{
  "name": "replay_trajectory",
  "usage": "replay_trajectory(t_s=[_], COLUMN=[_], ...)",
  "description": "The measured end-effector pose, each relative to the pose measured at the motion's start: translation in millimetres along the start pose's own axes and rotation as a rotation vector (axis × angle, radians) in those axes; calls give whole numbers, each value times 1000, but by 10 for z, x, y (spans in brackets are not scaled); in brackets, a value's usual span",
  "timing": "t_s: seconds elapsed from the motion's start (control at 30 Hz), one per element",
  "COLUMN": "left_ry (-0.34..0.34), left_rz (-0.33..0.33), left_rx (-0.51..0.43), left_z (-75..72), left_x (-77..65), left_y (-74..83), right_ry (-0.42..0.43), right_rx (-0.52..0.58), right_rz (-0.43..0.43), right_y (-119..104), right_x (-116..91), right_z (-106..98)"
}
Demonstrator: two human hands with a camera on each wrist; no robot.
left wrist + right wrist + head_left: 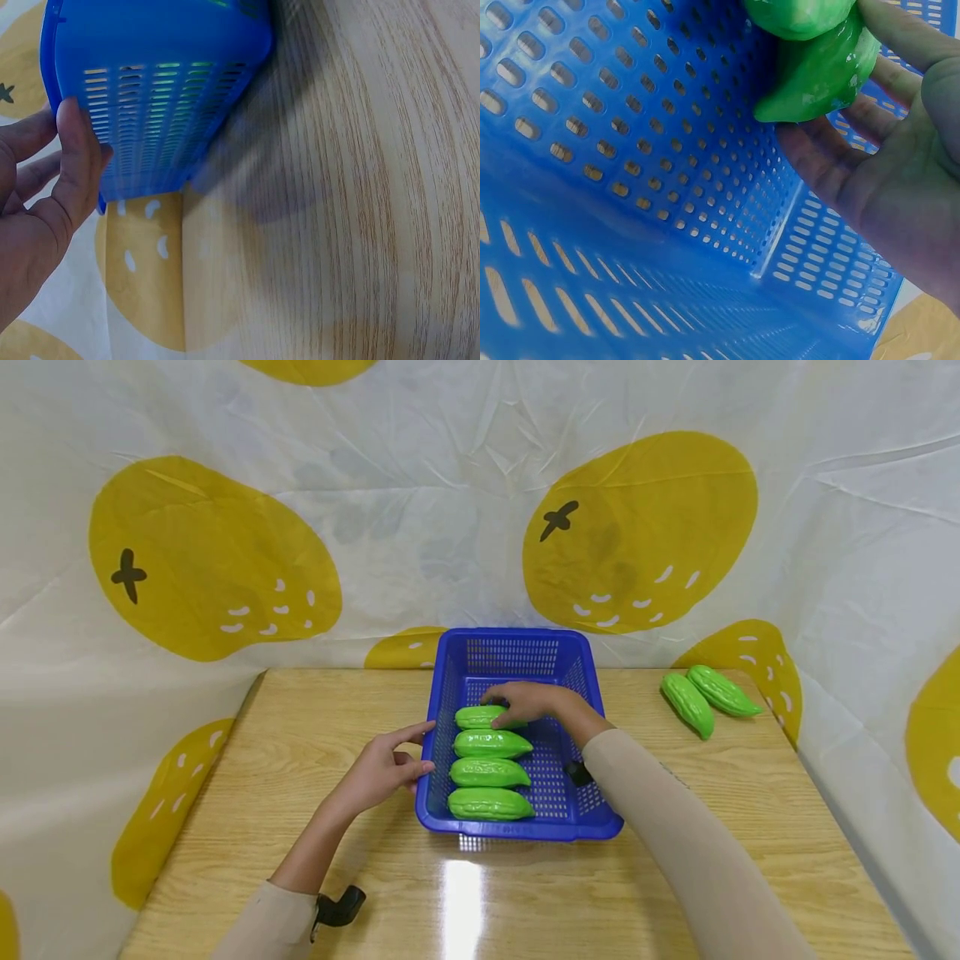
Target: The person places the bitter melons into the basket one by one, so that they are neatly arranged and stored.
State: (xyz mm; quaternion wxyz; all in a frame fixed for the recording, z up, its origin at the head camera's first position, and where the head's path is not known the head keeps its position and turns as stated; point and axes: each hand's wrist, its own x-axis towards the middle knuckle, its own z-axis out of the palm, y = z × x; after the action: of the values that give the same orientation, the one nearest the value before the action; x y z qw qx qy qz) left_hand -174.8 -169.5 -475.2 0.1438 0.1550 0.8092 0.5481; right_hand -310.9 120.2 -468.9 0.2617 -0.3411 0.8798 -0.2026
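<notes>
A blue plastic basket [517, 831] stands on the table with a row of green bitter melons inside. My right hand [525, 700] reaches into it and grips the farthest bitter melon [476, 717], thumb on the near side and fingers round the far side. In the right wrist view, the fingers curl about a bitter melon's pointed end [217, 2]. Nearer me in the row lie more bitter melons, one of them the closest bitter melon [491, 804]. At the basket's left side, my left hand [382, 768] holds the rim, with fingertips against the perforated outer wall in the left wrist view.
Two more bitter melons, a left one [687, 704] and a right one [723, 691], lie at the table's back right. Behind the wooden table [330, 718] hangs a white curtain [420, 527] with yellow fruit prints, close to the basket's far end.
</notes>
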Motion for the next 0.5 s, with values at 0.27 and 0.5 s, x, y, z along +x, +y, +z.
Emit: replay_trajectory(t_s=[0.27,0.5], left_ry=[-4,-4], left_rz=[3,-5], left_rx=[-1,4], left_z=[0,0], left_x=[1,-2], left_y=[10,19], right_ry=[5,51], right_rx=[13,64], right_rz=[-5,13], right_y=[1,10], right_x=[-17,-41], right_z=[-8,-45])
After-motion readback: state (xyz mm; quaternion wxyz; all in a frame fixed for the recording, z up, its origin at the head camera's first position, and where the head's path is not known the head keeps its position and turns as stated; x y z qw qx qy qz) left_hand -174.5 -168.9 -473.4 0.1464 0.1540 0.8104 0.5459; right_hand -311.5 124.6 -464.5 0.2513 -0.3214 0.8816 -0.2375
